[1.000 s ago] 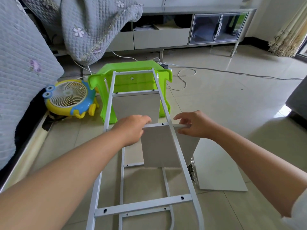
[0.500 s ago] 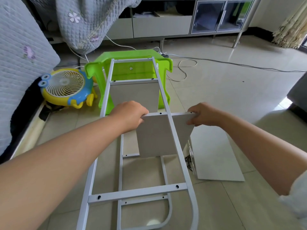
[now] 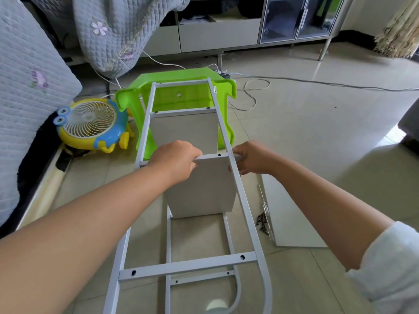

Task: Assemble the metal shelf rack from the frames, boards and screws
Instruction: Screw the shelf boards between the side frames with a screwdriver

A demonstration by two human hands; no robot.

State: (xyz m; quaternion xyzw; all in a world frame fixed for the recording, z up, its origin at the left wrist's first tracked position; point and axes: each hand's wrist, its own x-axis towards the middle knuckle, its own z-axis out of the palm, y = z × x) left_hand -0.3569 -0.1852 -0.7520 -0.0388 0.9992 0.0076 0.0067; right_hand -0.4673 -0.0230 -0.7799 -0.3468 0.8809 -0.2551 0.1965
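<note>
A white metal side frame lies tilted in front of me, its far end leaning on a green plastic stool. A second frame lies beneath it on the floor. One grey board sits upright between the frames near the stool. My left hand grips the top left edge of a second grey board, which stands upright under the frame's middle crossbar. My right hand grips that board's top right corner, just outside the frame rail.
A spare board lies flat on the tiled floor to the right, with dark screws along its left edge. A blue and yellow toy fan stands at the left beside a quilted sofa. Cables run across the floor behind the stool.
The board has shifted left and squared up between the frame rails under the crossbar. Both hands moved with it, and my right hand came closer to the rail.
</note>
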